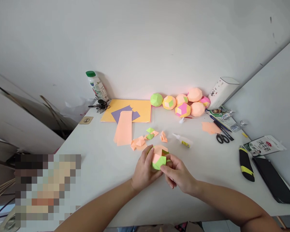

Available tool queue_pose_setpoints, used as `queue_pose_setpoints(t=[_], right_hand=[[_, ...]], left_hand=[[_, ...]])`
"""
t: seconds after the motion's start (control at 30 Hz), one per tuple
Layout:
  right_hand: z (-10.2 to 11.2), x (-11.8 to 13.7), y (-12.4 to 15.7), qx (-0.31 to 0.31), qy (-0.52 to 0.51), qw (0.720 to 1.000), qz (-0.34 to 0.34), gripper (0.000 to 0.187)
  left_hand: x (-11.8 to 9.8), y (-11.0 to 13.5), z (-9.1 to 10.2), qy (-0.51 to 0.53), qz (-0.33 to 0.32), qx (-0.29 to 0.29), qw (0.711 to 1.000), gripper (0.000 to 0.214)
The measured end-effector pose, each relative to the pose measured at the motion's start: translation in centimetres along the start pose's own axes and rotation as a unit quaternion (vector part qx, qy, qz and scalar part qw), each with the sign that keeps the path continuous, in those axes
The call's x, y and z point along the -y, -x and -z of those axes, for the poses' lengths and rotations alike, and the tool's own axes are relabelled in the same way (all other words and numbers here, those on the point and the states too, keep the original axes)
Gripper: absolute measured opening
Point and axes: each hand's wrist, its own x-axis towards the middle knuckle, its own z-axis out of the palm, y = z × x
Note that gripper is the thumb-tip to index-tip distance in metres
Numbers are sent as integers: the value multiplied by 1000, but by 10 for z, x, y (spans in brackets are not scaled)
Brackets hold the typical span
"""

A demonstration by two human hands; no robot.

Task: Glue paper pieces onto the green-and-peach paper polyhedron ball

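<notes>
Left hand [143, 171]'s cupping a gappy peach-and-green paper ball [159, 158] over the white desk [106, 180], right hand [182, 174] seems to be pinching its green edge; folded paper bits [139, 141] lie just beyond.

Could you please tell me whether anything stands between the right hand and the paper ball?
Nothing visible does: the right hand touches the paper ball directly, while the left hand holds its opposite side.
</notes>
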Motion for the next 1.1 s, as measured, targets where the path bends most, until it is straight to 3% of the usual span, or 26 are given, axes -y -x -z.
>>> queue_pose_setpoints(t=[0.23,0.5,0.57,0.6,0.67,0.73,0.93,1.1], right_hand=[[1,-3,-3,6,18,1000,8,25],[14,9,-3,52,55,997,-18,31],[25,18,-8,31,97,995,-2,29],[32,22,-12,-10,125,992,31,28],[44,30,-26,-112,212,965,103,25],[53,34,-45,-169,371,905,119,24],[56,26,-104,-185,509,836,92,14],[54,15,-123,-178,562,806,58,18]], left_hand=[[0,1,-1,9,33,44,998,88],[6,0,-3,124,96,46,987,92],[9,0,-4,142,97,45,984,93],[10,0,-4,147,97,47,983,94],[10,0,-5,150,100,51,982,95],[9,0,-4,149,104,54,982,95],[8,0,-3,154,94,55,982,94],[8,1,-4,159,71,51,983,94]])
